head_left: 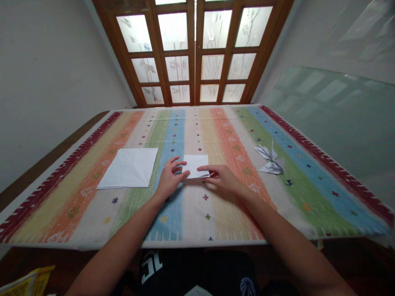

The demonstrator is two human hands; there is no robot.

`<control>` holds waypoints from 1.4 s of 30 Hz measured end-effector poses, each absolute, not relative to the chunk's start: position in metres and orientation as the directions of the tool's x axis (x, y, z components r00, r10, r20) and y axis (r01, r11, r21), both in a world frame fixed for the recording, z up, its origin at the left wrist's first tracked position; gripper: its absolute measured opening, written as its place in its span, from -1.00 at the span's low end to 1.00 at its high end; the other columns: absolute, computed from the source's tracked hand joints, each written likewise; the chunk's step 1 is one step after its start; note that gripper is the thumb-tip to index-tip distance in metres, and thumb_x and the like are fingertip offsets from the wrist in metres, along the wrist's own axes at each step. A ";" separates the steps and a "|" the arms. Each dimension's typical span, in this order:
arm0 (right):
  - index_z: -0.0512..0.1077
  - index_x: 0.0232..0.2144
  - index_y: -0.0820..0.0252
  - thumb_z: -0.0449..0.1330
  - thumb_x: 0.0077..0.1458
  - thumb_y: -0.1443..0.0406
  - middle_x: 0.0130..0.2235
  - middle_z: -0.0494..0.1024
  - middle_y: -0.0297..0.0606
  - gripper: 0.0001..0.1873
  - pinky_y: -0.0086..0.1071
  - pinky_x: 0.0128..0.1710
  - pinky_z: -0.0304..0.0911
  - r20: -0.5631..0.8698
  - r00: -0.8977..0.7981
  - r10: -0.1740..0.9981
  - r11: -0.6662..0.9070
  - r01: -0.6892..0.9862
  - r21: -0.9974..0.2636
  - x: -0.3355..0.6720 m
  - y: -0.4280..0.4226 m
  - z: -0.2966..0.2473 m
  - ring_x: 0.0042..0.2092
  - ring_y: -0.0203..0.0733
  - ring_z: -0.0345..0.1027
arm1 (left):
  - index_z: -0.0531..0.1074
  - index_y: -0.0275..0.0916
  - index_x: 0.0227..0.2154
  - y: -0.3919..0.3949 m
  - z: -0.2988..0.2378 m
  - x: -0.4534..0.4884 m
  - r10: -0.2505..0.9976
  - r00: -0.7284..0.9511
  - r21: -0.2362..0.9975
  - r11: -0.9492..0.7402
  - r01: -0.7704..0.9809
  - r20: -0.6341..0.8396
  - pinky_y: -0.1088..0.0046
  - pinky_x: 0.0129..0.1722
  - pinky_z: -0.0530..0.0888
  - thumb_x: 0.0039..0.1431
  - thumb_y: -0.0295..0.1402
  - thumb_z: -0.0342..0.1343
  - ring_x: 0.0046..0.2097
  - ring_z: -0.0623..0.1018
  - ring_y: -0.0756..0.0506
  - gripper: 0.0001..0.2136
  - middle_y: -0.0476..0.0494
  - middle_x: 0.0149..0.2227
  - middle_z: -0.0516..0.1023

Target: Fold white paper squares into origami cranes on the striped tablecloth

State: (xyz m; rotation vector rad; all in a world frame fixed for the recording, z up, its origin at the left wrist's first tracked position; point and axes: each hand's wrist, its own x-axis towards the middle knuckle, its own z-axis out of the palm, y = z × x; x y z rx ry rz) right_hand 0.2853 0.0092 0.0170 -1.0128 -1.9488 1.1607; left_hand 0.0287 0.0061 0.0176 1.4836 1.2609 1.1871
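Observation:
Between my two hands is a small folded square of white paper point(195, 163), tilted up off the cloth near the middle of the table. My left hand point(170, 176) grips its left edge, thumb at the lower corner and fingers behind the side. With the fingers of my right hand point(222, 177) I pinch the lower right edge, the index finger lying across the front. A thin fold shows along the bottom of the paper.
A stack of white paper sheets point(129, 168) lies on the striped tablecloth point(173, 213) to the left. Several folded paper cranes point(271, 160) rest in a cluster at the right. Beyond the table stand wooden glazed doors point(195, 53); a glass panel point(333, 123) leans at the right wall.

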 end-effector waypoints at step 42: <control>0.75 -0.19 0.09 0.33 0.29 0.32 -0.16 0.67 -0.15 -0.84 -0.27 -0.10 0.33 0.186 -0.735 0.652 0.736 0.555 -0.386 0.272 -0.002 0.025 -0.20 -0.13 0.51 | 0.28 -0.37 0.37 0.001 0.000 0.037 0.859 0.481 0.354 -0.510 0.783 0.173 -0.12 0.47 0.21 0.44 -0.27 0.02 0.49 0.26 -0.37 -0.48 -0.50 0.46 0.28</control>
